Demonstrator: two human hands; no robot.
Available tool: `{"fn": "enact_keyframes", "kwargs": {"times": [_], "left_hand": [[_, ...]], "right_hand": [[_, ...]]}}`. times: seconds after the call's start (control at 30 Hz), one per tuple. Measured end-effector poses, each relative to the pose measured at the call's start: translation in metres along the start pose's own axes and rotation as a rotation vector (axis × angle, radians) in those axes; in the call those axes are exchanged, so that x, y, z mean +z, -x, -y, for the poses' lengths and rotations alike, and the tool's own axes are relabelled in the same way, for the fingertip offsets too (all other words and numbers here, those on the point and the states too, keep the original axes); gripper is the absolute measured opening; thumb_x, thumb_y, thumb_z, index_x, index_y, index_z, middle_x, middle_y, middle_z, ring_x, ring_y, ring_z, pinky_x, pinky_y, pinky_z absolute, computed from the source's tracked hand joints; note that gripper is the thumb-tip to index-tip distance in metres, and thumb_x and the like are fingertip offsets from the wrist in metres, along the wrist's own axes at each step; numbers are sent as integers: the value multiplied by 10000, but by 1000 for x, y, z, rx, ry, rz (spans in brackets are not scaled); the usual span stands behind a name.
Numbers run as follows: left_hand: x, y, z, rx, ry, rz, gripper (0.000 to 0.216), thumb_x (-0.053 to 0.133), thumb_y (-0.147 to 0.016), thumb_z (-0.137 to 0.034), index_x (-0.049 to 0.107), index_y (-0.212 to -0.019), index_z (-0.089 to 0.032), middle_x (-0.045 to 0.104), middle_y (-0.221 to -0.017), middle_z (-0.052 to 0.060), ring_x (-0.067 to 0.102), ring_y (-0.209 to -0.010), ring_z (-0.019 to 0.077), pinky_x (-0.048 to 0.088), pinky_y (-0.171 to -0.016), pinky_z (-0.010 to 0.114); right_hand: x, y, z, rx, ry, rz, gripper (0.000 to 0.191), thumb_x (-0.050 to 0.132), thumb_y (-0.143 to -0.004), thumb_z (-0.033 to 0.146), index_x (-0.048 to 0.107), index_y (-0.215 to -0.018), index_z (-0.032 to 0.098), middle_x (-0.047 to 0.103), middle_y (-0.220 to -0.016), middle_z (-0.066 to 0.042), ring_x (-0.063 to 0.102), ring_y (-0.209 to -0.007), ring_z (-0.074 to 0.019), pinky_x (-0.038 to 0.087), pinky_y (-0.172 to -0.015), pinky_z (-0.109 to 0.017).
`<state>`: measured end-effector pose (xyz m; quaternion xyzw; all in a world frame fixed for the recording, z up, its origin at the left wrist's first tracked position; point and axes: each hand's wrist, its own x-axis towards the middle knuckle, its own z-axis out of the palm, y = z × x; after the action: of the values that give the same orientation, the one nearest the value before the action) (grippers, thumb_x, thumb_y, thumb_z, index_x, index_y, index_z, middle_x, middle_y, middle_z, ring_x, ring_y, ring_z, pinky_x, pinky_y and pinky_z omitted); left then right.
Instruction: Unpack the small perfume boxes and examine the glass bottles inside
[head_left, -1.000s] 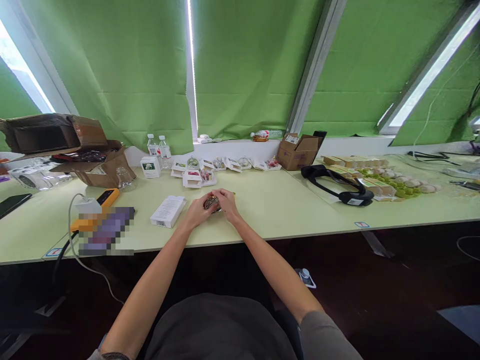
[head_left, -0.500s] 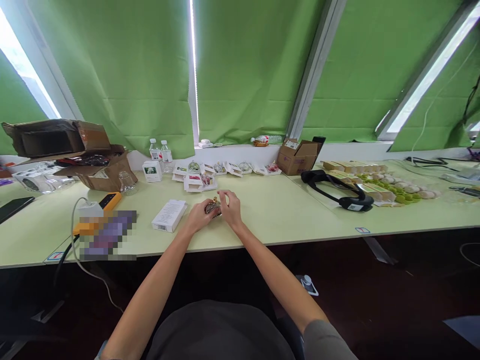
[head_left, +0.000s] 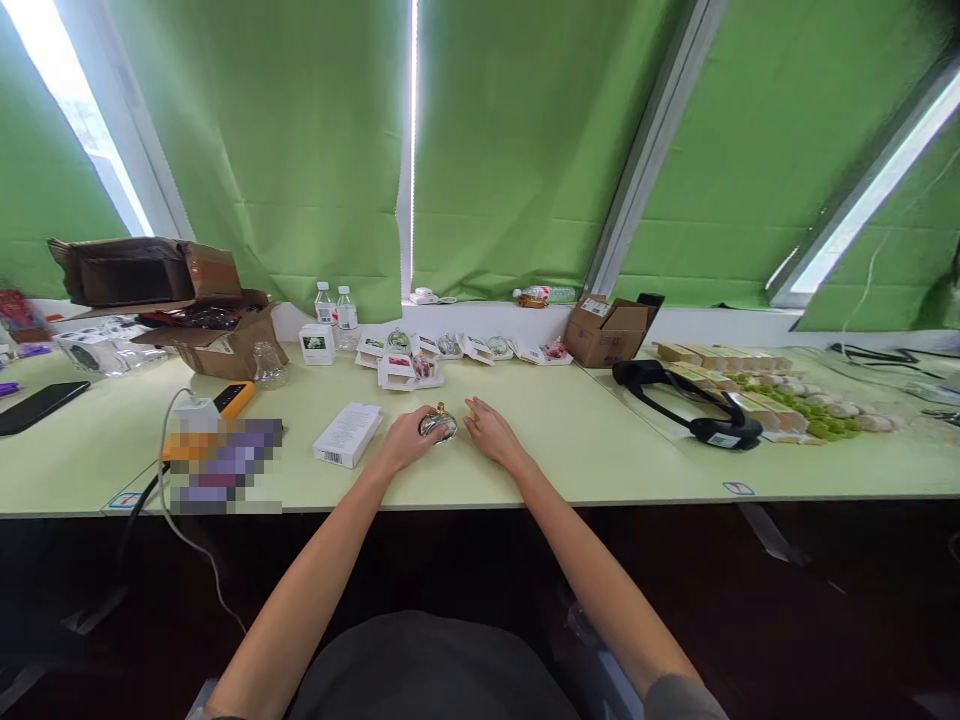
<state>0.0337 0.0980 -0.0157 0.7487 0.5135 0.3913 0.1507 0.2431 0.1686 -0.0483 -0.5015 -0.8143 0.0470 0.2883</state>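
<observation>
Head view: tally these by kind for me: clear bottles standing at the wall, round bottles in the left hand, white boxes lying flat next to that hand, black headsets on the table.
Clear standing bottles: 2
Round bottle in the left hand: 1
Flat white box: 1
Black headset: 1
Total: 5

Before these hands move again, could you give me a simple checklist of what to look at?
1. Left hand on the round bottle: ok.
2. Right hand clear of the bottle: ok, a gap shows.
3. Small gold piece near the right fingertips identified: cannot tell, too small.
4. Bottle standing squarely on the table: cannot tell.
5. White box not in either hand: ok.
</observation>
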Motion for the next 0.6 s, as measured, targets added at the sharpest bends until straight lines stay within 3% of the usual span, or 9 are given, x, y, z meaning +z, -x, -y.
{"fn": "enact_keyframes", "kwargs": {"times": [0.13, 0.37, 0.6], "left_hand": [[1, -1, 1, -6, -13, 11, 339, 534, -847, -467, 627, -1075, -233, 701, -987, 48, 631, -809, 201, 432, -671, 263], [3, -2, 3, -10, -26, 13, 334, 547, -842, -459, 624, -1083, -241, 697, -1005, 47, 629, -838, 202, 437, -682, 263], [4, -2, 3, -1, -32, 16, 345, 529, -849, -462, 619, -1090, -231, 698, -964, 41, 625, -816, 194, 431, -681, 262]], "right_hand": [[2, 2, 9, 42, 72, 76, 452, 418, -896, 161, 483, -1342, 136, 360, -1483, -117, 405, -1322, -229, 339, -1063, -332], [-3, 3, 12, 98, 111, 30, 430, 397, -864, 58, 560, -1249, 159, 552, -1289, -121, 524, -1179, -227, 387, -987, -315], [-3, 3, 13, 119, 79, -8, 371, 427, -857, 71, 607, -1158, 193, 604, -1152, -106, 588, -1017, -225, 431, -857, -307]]}}
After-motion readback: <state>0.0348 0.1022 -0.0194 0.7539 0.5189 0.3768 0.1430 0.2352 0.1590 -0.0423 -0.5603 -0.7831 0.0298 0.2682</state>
